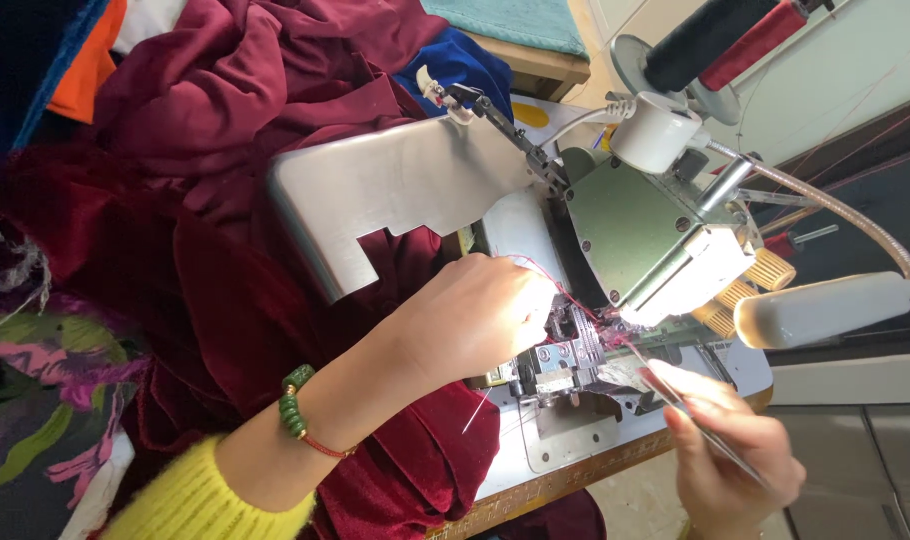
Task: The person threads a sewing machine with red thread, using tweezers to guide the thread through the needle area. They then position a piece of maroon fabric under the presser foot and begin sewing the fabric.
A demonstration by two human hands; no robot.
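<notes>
While the left hand pinches the red thread taut, the right hand's fingers, closed on tweezers, should steady near the sewing machine's loopers.

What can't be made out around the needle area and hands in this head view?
- Needle area: lamp glare and clutter hide the needle.
- Left hand: fingertips curl behind the hand.
- Right hand: cut by the bottom edge.
- Tweezers: tips blend into the metal.
- Red thread: too thin to trace.
</notes>
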